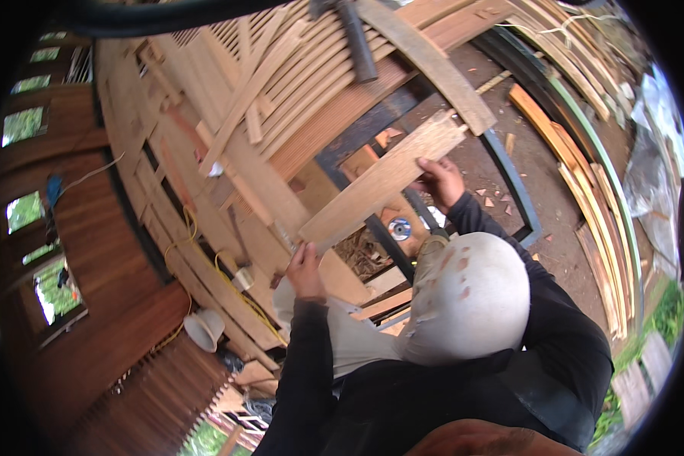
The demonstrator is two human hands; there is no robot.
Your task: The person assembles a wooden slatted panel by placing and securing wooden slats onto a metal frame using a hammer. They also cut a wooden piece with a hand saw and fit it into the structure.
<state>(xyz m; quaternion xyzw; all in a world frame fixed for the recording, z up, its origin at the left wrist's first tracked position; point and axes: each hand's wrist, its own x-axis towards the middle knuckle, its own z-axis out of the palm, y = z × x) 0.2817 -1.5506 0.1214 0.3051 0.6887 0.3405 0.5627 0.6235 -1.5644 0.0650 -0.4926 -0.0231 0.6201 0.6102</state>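
Observation:
A flat wooden board [384,178] slants across the middle, from low left to upper right. At its lower left end, my left hand [306,272] is closed, its fingers pinched on the board's corner. My right hand [441,181] grips the right-hand edge nearer the far end, thumb on top and the other fingers partly hidden beneath. A narrow tongue shows at the board's far end, close to a wide curved-looking plank [441,64]. Below the board sits a round disc [400,229] with a blue ring and a dark centre.
A hammer [357,45] lies on a slatted wooden panel [311,99] at the far side. Dark metal framing [513,178] stands right of the board. Long timber strips [577,205] are stacked further right. A yellow cord [243,296] and a white bucket [204,329] are at left.

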